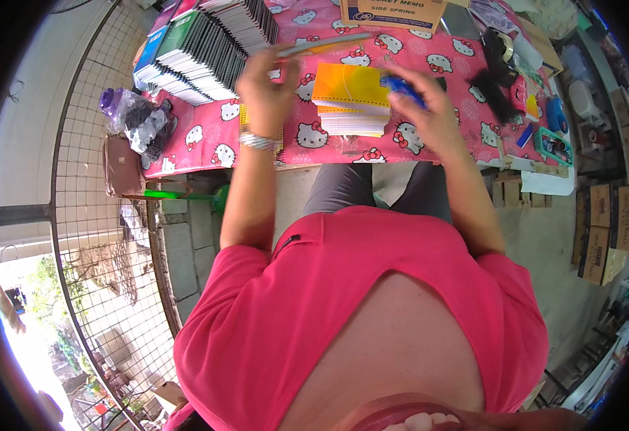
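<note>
In the head view, my right hand [431,109] grasps a blue tool [406,92] at the right edge of a stack of yellow-covered pads [350,87] on the table [210,156]. My left hand [266,90] hovers left of the stack, fingers curved; I cannot tell whether it grips anything. Bound notebooks [198,59] sit farther left.

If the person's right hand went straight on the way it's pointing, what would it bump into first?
Probably the yellow-covered stack of pads: the right hand, with a blue object in its grip, points toward it. Its height above the table is hard to judge.
</note>
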A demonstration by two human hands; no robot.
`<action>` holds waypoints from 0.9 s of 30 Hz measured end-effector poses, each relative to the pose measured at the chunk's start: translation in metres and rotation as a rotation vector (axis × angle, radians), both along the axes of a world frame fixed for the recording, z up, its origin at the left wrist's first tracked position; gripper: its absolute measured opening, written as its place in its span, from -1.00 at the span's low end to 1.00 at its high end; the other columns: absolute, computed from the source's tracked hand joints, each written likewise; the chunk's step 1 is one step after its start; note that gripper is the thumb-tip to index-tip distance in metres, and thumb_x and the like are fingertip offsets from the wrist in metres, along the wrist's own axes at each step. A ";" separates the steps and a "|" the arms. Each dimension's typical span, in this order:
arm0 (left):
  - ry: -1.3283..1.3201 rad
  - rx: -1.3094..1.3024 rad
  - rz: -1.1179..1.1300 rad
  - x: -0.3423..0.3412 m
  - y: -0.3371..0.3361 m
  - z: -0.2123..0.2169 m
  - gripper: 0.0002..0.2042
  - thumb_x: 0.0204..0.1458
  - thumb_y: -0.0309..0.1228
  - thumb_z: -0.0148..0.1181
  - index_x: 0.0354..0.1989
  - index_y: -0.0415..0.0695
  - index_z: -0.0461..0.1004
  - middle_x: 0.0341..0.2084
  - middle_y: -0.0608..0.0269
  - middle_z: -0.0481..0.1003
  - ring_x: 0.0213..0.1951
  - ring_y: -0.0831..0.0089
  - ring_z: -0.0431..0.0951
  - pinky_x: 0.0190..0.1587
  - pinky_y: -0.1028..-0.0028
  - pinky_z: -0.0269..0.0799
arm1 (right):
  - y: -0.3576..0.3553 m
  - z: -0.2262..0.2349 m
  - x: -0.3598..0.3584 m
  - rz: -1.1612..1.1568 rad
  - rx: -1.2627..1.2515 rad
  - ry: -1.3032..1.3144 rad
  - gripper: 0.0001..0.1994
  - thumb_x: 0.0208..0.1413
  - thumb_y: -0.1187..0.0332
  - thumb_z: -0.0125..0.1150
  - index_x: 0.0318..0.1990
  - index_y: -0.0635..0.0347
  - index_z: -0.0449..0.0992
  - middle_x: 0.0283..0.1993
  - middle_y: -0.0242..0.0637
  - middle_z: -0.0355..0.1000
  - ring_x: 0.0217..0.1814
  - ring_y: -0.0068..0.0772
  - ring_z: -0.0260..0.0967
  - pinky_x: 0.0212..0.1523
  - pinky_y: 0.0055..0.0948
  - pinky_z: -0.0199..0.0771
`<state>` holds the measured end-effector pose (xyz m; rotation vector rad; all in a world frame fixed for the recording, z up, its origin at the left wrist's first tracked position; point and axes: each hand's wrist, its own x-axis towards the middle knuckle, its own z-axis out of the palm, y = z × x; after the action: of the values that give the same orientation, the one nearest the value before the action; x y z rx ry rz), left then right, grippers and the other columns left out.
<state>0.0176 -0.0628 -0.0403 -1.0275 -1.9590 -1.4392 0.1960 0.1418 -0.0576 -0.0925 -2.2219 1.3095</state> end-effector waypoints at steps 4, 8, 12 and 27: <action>0.204 -0.392 0.237 -0.043 -0.054 0.023 -0.85 -0.06 -0.39 0.11 -0.33 -0.12 0.53 -0.45 0.14 0.54 -0.34 0.13 0.49 -0.23 0.17 0.38 | 0.059 -0.091 0.026 -0.320 0.266 -0.260 -0.53 -0.06 0.24 0.35 0.07 0.08 0.47 -0.03 -0.15 0.45 0.07 -0.06 0.40 0.08 -0.22 0.38; 0.067 -1.021 0.368 -0.087 -0.053 -0.039 -0.75 0.06 -0.19 -0.05 -0.27 0.00 0.53 -0.42 0.12 0.57 -0.23 0.14 0.55 -0.14 0.00 0.37 | 0.065 -0.162 0.039 -0.308 0.585 -0.506 -0.49 -0.13 0.16 0.38 0.03 0.08 0.49 -0.01 -0.11 0.45 0.08 -0.01 0.39 0.09 -0.15 0.39; -0.144 -1.086 0.162 -0.107 -0.051 -0.132 -0.64 0.08 -0.18 0.00 0.06 0.08 0.38 0.03 -0.01 0.42 0.11 0.08 0.39 0.11 -0.06 0.26 | 0.123 -0.169 0.020 -0.471 0.562 -0.411 -0.56 -0.09 0.14 0.33 -0.01 0.03 0.52 -0.05 -0.10 0.47 0.03 0.12 0.40 -0.01 -0.06 0.43; 0.391 -0.751 -0.423 0.040 0.043 -0.004 -0.68 -0.13 -0.39 0.34 -0.14 -0.11 0.52 -0.10 0.22 0.51 -0.10 0.27 0.51 -0.11 0.28 0.47 | 0.287 -0.185 0.036 -0.614 1.010 -0.599 -0.47 0.03 0.33 0.20 0.22 0.01 0.29 -0.21 -0.18 0.50 -0.15 -0.11 0.50 -0.09 -0.13 0.47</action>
<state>0.0576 -0.0195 -0.0441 -1.9708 -2.0753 -0.5576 0.2323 0.4290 -0.2421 -0.7759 -2.7336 -0.2647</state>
